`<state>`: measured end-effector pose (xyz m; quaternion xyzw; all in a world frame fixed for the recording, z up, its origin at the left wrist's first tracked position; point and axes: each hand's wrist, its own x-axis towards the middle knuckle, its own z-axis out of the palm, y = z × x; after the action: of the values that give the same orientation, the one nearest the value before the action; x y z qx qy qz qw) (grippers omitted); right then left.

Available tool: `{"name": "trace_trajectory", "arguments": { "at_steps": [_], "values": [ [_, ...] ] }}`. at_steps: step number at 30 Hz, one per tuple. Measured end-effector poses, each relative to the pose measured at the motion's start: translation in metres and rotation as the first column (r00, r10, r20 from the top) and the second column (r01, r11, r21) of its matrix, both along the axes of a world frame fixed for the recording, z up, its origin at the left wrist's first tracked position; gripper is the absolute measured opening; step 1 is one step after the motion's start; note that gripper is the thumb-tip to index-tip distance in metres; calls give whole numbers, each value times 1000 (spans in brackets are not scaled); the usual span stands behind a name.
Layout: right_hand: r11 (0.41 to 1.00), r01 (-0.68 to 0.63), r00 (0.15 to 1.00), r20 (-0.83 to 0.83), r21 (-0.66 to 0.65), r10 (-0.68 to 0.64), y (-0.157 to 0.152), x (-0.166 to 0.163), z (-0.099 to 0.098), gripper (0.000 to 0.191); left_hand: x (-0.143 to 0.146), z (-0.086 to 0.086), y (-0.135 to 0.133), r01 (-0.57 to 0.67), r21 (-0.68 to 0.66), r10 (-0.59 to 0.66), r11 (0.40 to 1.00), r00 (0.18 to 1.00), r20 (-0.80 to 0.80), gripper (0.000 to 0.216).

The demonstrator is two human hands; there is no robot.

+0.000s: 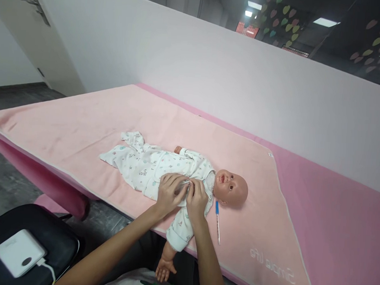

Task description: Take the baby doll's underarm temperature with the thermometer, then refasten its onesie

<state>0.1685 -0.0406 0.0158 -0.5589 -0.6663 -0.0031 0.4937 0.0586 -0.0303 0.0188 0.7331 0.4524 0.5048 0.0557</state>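
Note:
A baby doll lies on its back on a pale pink towel, head to the right. It wears a white printed romper. My left hand and my right hand rest side by side on the romper's chest. The fingers of both pinch the cloth at the front opening. One doll arm hangs over the near edge of the towel, its bare hand below. A thin thermometer with a blue tip lies on the towel just right of my right hand.
The towel covers a pink padded table set against a white partition wall. At lower left a white power bank with a cable sits on a black seat. Dark floor shows at left.

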Motion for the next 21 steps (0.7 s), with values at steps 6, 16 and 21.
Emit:
{"name": "trace_trajectory", "arguments": {
  "at_steps": [6,16,21],
  "values": [
    [1000,8,1000,14,1,-8,1,-1,1,25,1,-4,0,-62,22,63,998,996,-63,19],
    [999,-22,1000,-11,40,22,-1,0,1,24,-1,-6,1,-19,5,19,1000,998,-64,22],
    [999,-19,1000,-21,47,20,-1,0,1,24,-1,-4,0,-12,-8,11,1000,998,-60,19]
  ]
}}
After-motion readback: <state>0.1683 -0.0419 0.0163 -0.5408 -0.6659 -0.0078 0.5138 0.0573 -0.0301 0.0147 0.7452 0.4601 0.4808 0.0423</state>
